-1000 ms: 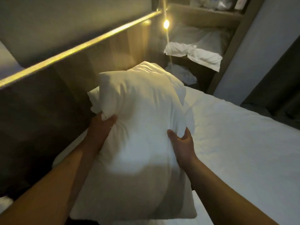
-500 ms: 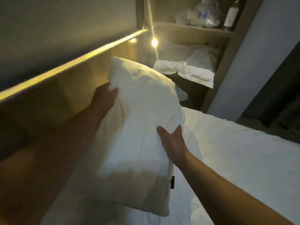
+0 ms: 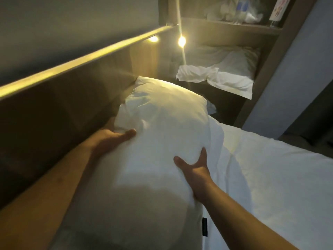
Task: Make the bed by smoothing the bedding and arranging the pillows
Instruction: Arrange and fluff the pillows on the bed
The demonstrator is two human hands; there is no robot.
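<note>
A plump white pillow [image 3: 162,134] lies lengthwise along the wooden headboard [image 3: 59,105], on the bed's white sheet [image 3: 273,177]. My left hand [image 3: 113,138] grips its left side next to the headboard, fingers tucked under a fold. My right hand [image 3: 192,168] presses on the pillow's right edge, thumb and fingers spread around it. A second white pillow corner [image 3: 144,82] shows just beyond the far end. The pillow's near part is in shadow.
A lit strip runs along the headboard top, with two small lamps [image 3: 182,41] at its far end. Beyond the bed is a wooden nook with crumpled white linen [image 3: 221,78] and a shelf [image 3: 234,24] holding plastic bags. A grey wall [image 3: 288,78] stands at right.
The pillow has come down from a raised, upright hold and now lies lower against the headboard. Both hands stayed on its sides and moved down with it.
</note>
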